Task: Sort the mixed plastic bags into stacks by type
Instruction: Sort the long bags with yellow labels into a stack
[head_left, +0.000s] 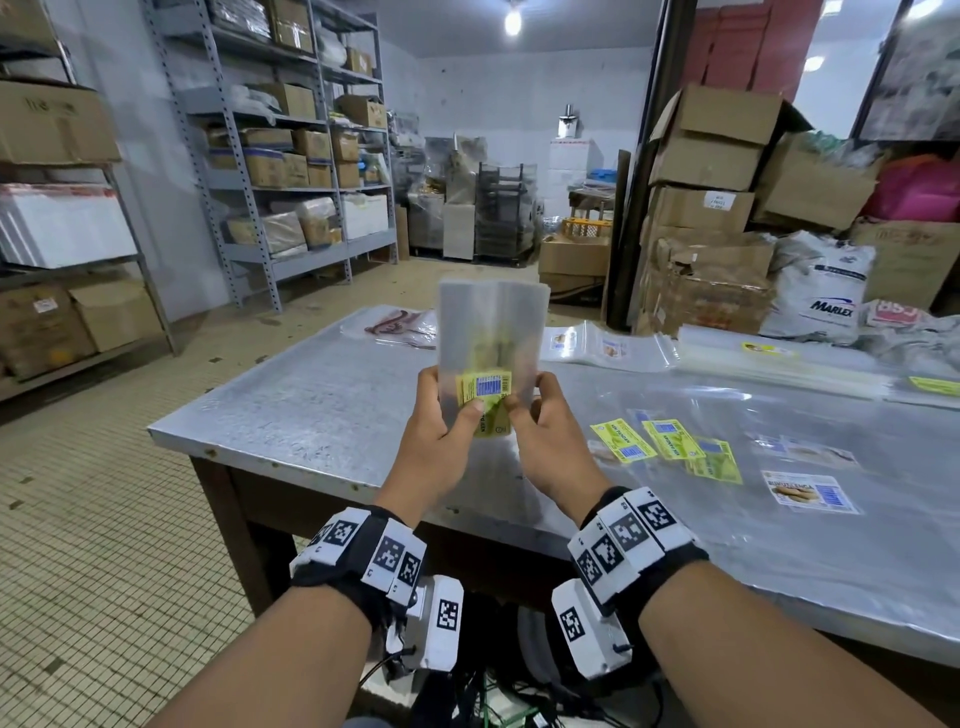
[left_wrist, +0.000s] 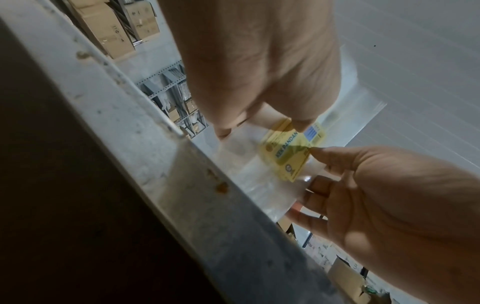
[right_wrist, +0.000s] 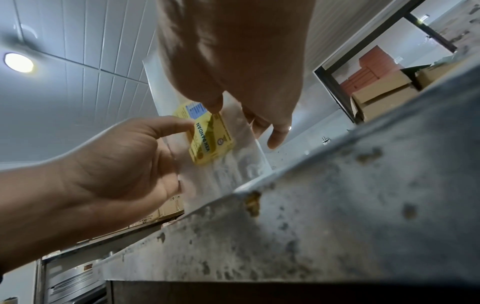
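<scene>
I hold a thin bundle of clear plastic bags (head_left: 491, 327) upright over the front edge of the metal table (head_left: 311, 400). A yellow label (head_left: 485, 387) with a blue barcode shows near the bundle's lower end. My left hand (head_left: 457, 408) pinches the bundle's lower left, thumb on the label. My right hand (head_left: 524, 408) pinches the lower right. In the left wrist view the left hand (left_wrist: 262, 125) and right hand (left_wrist: 319, 164) meet at the label (left_wrist: 291, 152). The right wrist view shows the right hand (right_wrist: 233, 115), the left hand (right_wrist: 182, 127) and the label (right_wrist: 210, 142).
Loose bags with yellow labels (head_left: 667, 447) and a white-labelled bag (head_left: 810, 493) lie on the table to my right. Stacks of clear bags (head_left: 608, 345) (head_left: 779, 358) sit at the back, and a red-printed bag (head_left: 400, 325) at the far left. Shelves and cardboard boxes surround the table.
</scene>
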